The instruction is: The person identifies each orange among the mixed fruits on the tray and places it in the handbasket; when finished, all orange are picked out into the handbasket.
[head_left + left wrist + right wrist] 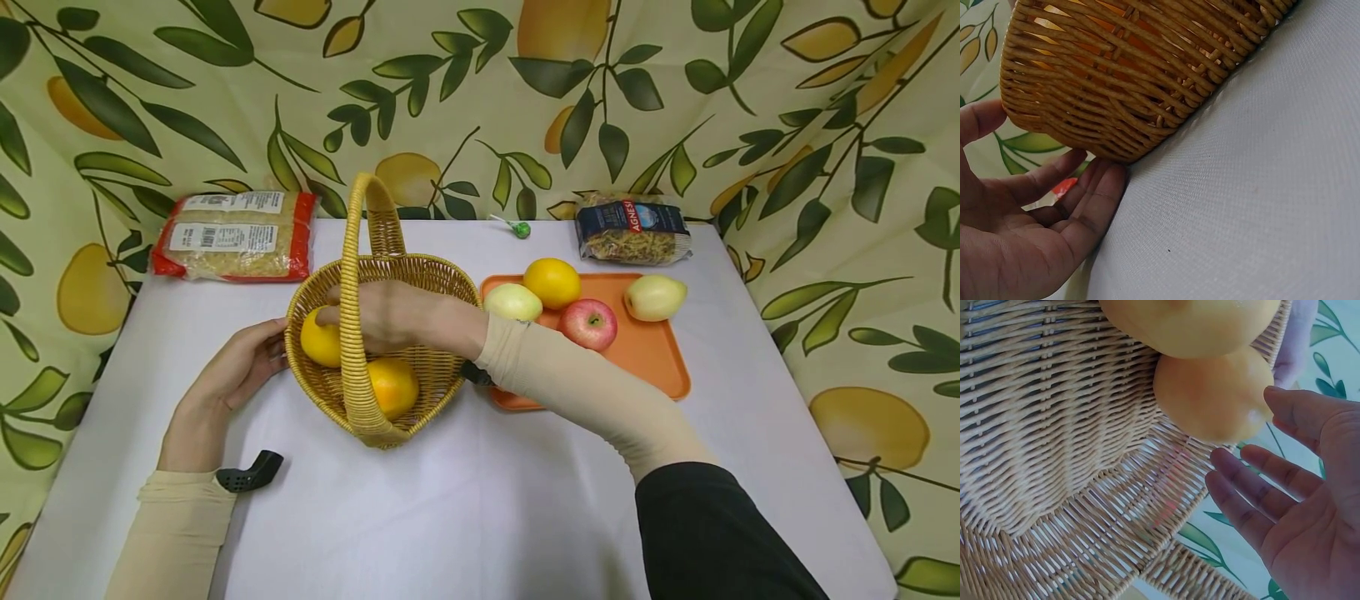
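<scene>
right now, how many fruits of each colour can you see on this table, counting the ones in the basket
Yellow-orange fruits: 3 (2 in the basket, 1 on the tray)
Pale yellow-green fruits: 2
Red apple: 1
Total: 6 fruits in view

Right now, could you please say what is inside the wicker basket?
Two yellow-orange fruits lie inside the wicker basket. In the head view, the right grip and arched handle hide some of it; whatever is beneath the fruits cannot be seen.
</scene>
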`<state>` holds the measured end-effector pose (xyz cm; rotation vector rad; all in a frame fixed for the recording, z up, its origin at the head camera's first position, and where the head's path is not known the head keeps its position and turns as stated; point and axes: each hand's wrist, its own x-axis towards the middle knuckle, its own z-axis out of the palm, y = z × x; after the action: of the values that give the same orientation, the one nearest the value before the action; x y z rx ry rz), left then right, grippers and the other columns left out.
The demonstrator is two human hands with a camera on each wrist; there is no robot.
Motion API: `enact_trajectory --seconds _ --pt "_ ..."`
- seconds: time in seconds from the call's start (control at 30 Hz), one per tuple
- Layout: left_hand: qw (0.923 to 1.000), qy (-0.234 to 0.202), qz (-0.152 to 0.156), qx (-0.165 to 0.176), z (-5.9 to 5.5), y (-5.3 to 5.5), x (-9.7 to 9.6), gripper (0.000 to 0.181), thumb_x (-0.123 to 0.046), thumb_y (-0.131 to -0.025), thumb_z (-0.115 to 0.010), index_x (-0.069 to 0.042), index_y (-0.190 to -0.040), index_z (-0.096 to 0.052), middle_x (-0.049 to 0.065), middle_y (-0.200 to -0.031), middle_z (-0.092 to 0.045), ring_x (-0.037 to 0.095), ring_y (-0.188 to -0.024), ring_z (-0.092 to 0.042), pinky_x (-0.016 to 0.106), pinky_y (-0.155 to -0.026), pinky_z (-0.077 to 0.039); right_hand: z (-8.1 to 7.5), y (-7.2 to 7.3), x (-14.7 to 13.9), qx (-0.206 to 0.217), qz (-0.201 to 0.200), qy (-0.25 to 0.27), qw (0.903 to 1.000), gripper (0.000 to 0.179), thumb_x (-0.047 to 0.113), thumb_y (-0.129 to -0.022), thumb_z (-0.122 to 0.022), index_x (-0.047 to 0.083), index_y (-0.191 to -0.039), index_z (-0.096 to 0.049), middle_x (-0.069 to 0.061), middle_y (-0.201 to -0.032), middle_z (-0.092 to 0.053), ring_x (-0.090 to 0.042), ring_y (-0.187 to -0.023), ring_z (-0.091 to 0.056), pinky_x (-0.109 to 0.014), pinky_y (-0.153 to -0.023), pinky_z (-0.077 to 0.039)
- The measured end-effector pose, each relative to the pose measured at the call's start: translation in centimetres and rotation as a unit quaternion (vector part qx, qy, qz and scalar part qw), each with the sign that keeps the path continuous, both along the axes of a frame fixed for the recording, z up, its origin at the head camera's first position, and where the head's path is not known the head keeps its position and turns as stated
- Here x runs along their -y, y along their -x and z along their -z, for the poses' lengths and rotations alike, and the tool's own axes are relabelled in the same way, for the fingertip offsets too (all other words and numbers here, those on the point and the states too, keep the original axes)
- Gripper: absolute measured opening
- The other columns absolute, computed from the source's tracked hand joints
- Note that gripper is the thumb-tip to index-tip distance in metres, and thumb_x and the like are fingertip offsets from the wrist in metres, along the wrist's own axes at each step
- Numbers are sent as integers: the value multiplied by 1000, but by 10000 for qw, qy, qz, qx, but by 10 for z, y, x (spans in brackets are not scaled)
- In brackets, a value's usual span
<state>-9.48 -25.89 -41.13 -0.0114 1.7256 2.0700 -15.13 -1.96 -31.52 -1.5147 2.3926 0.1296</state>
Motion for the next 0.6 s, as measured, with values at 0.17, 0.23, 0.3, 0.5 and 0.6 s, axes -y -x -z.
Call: enact_trajectory --seconds 0.17,0.23,0.3,0.5,0.6 --pt "10000 -3 -60 45 0 0 -1 24 -29 -105 -44 -20 -109 -65 -9 -104 -64 5 -92 -59 20 -80 -52 -6 1 -13 186 -29 444 9988 32 27 -102 -50 23 -134 -53 -1 -124 -59 -13 -107 -58 -25 -97 -48" --pt "10000 26 -80 52 0 0 -1 23 -29 -105 -44 -20 -109 -65 -9 -103 -63 5 -91 -58 20 -80 -52 -9 0 -24 22 -142 718 9973 28 27 -100 -54 19 -127 -59 -2 -118 -61 -14 -103 -61 -26 -93 -51" --pt "9999 53 -89 51 0 0 -1 23 -29 -105 -44 -20 -108 -66 -9 -103 -64 5 -91 -58 20 -80 -51 -13 0 -36 -167 -235 981 9948 27 26 -98 -58 16 -123 -61 -4 -119 -61 -16 -101 -62 -28 -90 -53" --pt "9999 54 -95 20 -1 0 -2 23 -29 -105 -45 -20 -108 -66 -9 -102 -64 6 -90 -58 20 -79 -51 -21 3 -73 -177 -4 1545 9878 36 17 -96 -59 16 -132 -58 -6 -138 -54 -21 -116 -60 -34 -99 -50" --pt "10000 35 -90 5 -1 0 -2 24 -29 -105 -45 -20 -108 -66 -9 -102 -64 5 -90 -58 20 -79 -51 -23 6 -95 -183 130 1928 9810 35 17 -96 -60 15 -132 -59 -7 -137 -55 -21 -118 -60 -35 -100 -49"
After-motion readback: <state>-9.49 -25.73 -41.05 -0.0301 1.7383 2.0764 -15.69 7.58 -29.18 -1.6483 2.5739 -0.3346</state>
